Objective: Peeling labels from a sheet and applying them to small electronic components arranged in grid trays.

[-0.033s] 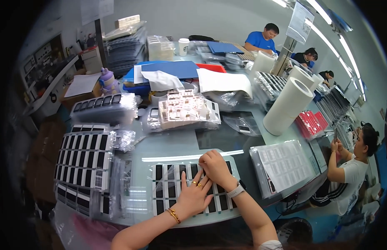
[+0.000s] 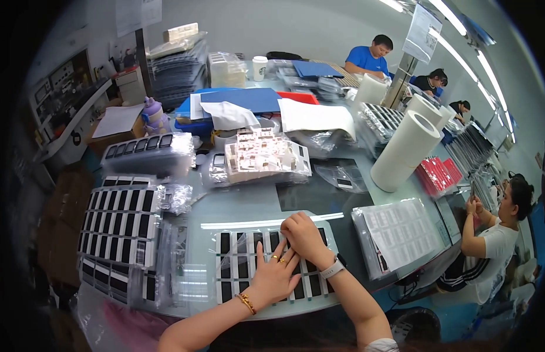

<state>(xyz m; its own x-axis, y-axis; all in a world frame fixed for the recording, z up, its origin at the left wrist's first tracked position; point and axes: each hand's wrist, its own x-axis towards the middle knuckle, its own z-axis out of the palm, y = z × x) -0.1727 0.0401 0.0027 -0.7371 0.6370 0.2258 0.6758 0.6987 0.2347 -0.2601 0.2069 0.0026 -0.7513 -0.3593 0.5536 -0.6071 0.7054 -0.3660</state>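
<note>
On the table in front of me lies a sheet with rows of black rectangular pieces on white backing (image 2: 243, 268), with clear film over part of it. My left hand (image 2: 273, 277) rests flat on the sheet, fingers spread, with rings and a gold bracelet showing. Just beyond its fingertips, my right hand (image 2: 306, 237) is closed, fingers bent down and pressed together at the sheet's surface. Whatever the right fingertips pinch is hidden beneath them. The two hands touch or overlap near the sheet's middle.
Stacked similar sheets (image 2: 117, 226) stand at left. A pile of white cut pieces (image 2: 260, 154) lies beyond the sheet, a bagged paper stack (image 2: 400, 232) to the right. Tall white rolls (image 2: 404, 154) stand farther right. A seated person (image 2: 500, 234) is at right; others sit farther back.
</note>
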